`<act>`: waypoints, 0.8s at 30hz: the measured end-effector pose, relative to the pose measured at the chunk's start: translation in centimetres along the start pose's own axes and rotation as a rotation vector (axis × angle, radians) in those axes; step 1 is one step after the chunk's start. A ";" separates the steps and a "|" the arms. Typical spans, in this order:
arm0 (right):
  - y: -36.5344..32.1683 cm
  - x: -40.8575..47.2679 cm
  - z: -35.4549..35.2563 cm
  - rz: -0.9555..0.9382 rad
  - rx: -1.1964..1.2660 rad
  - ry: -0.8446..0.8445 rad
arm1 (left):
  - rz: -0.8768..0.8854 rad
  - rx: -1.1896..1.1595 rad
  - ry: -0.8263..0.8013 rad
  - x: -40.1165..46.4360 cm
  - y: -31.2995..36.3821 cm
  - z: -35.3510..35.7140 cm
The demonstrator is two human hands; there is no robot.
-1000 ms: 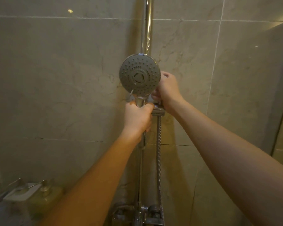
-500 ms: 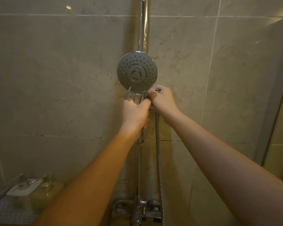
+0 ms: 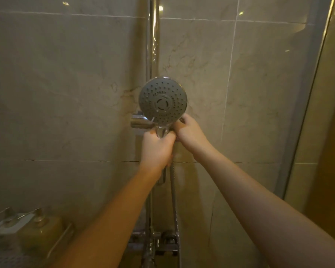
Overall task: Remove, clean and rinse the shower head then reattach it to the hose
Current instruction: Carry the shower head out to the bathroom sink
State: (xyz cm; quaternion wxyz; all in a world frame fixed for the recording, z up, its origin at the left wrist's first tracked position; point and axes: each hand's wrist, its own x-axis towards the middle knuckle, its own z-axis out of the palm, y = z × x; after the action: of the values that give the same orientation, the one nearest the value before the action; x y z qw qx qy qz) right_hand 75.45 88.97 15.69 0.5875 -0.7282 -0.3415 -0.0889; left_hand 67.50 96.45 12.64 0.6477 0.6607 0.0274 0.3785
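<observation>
step: 1, just starting | shower head [image 3: 162,101] up by the wall rail [image 3: 152,45], hose [image 3: 174,190] on | left hand [image 3: 158,149] fingers wrapped round handle | right hand [image 3: 190,132] fingers curled at holder | left: remove, clean, rinse, reattach

The handle of the shower head [image 3: 162,99] is hidden inside the left hand [image 3: 157,149]. The fingertips of the right hand [image 3: 190,132] are tucked behind the handle. The rail [image 3: 153,35] is cut off by the top edge. The bottles [image 3: 37,233] at the near left are blurred. The hose [image 3: 174,200] runs off the bottom edge.
</observation>
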 end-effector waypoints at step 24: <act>11.7 -36.4 -12.0 0.545 -1.164 0.531 | -0.541 -0.174 -0.795 -24.2 -15.6 9.3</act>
State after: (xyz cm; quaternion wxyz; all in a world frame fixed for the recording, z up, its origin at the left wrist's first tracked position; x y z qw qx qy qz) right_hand 58.46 62.80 -9.42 0.1667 -0.9382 0.1118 -0.2820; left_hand 62.33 78.45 -11.09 0.7360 0.6666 -0.0831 -0.0839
